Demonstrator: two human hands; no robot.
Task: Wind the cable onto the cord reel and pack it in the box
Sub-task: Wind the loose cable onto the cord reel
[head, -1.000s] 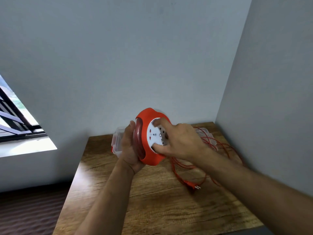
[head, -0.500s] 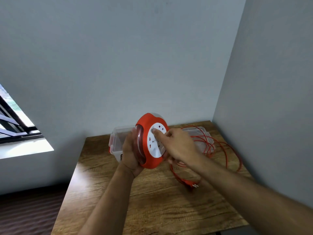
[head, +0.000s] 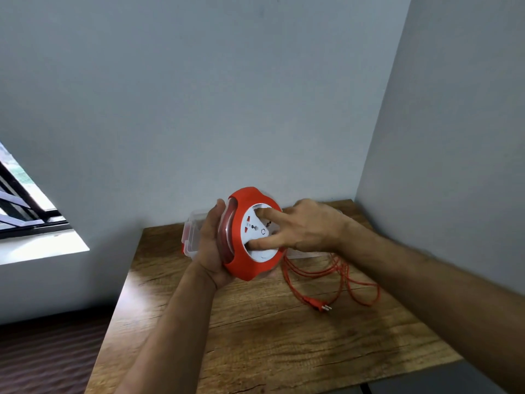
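An orange cord reel (head: 246,260) with a white socket face is held upright above the wooden table (head: 284,336). My left hand (head: 211,245) grips its back and rim. My right hand (head: 301,226) presses fingers and thumb on the white socket disc. Some orange cable is wound inside the reel. The rest of the orange cable (head: 341,277) lies in loose loops on the table to the right, its plug (head: 316,304) nearest me. A clear plastic box (head: 191,234) with red latches stands behind the reel, mostly hidden.
The table sits in a corner, with grey walls behind and to the right. A window (head: 22,206) is at the left. Dark floor lies left of the table's edge.
My right hand's fingers have shifted round on the white socket disc, turning it. The loose cable loops and plug lie differently on the table. My left hand keeps its grip.
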